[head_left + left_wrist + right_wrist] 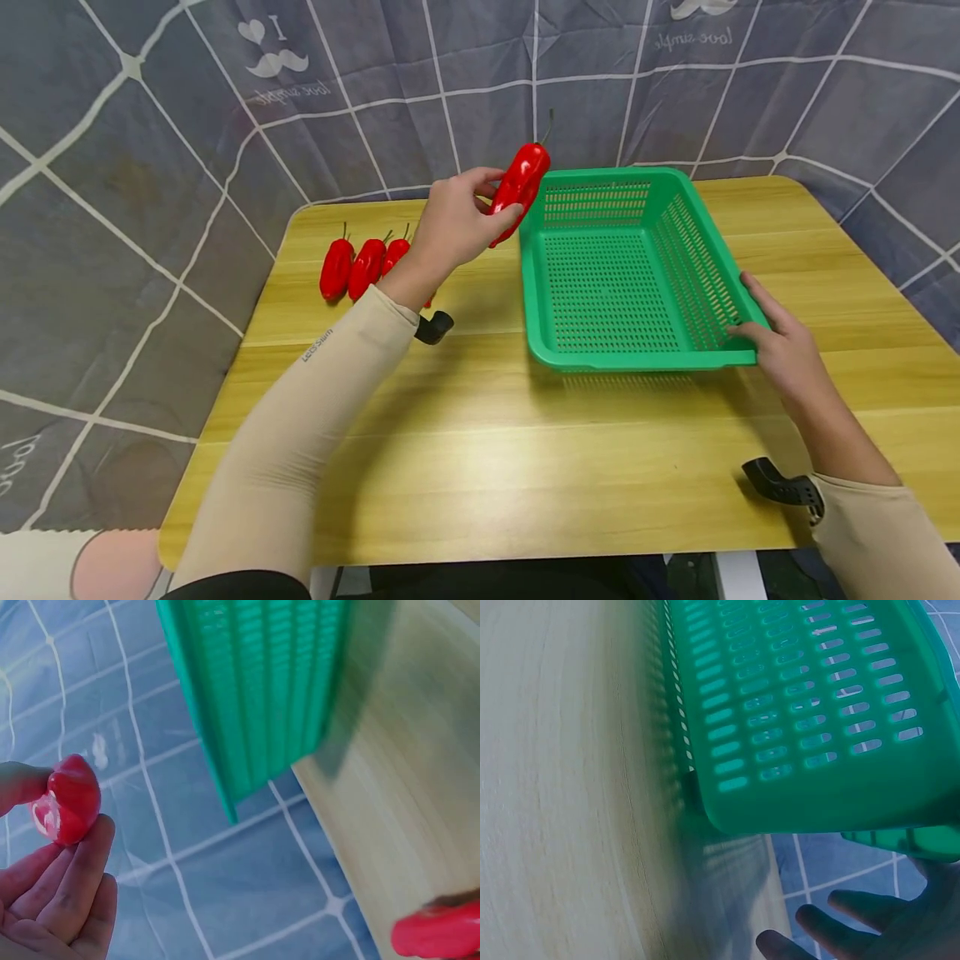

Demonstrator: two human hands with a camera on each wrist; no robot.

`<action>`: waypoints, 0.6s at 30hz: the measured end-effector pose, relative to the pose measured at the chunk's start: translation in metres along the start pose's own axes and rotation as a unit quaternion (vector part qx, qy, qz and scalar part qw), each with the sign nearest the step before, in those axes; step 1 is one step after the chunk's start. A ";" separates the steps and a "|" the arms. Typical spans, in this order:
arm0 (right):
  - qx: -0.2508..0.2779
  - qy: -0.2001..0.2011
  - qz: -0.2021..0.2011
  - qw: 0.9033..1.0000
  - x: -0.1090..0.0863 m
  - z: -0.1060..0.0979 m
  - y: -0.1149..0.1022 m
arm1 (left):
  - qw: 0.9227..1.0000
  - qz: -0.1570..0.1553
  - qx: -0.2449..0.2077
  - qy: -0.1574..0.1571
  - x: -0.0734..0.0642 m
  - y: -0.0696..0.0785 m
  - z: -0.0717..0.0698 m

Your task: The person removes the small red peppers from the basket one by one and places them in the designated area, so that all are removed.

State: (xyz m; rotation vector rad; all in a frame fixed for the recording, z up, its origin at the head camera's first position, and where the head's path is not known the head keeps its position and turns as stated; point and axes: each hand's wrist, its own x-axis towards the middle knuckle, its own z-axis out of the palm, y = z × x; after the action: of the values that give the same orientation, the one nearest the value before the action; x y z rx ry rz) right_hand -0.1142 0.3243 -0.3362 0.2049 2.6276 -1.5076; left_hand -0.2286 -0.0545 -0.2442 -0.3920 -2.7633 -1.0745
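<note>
My left hand (457,218) pinches a glossy red pepper (520,187) between thumb and fingers, with its green stem pointing up. Both are raised above the table, just left of a green plastic basket (622,362). In the left wrist view the pepper (71,799) appears end-on between thumb and fingertips. My right hand (791,354) grips the basket's right rim near its front corner, thumb over the inner side. Seen from the right wrist, the basket's slotted wall (802,802) hides part of this grip, and several fingers (862,907) stretch out beside it.
More red peppers (337,268) lie in a row at the left of the wooden table (465,475), partly hidden by my left forearm. A grey curtain (480,117) with white lines hangs behind the table. Black wrist straps (783,487) sit at my sleeves.
</note>
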 end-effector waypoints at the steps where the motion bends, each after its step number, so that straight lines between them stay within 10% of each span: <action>1: 0.001 -0.001 -0.001 1.000 0.000 0.000 0.000 | 1.000 -0.006 0.003 0.004 0.000 -0.003 -0.002; 9: -0.003 0.004 0.007 1.000 -0.001 0.000 -0.003 | 0.997 -0.055 0.037 0.027 -0.006 -0.028 -0.008; 18: 0.000 0.002 0.006 1.000 -0.002 0.000 -0.004 | 0.983 -0.161 0.085 -0.015 -0.014 -0.071 0.015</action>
State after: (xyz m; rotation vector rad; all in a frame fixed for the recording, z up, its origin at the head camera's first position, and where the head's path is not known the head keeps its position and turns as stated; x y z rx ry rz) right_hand -0.1133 0.3220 -0.3328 0.2236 2.6240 -1.5058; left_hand -0.2373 -0.0974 -0.3041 0.0642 -2.9851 -0.8835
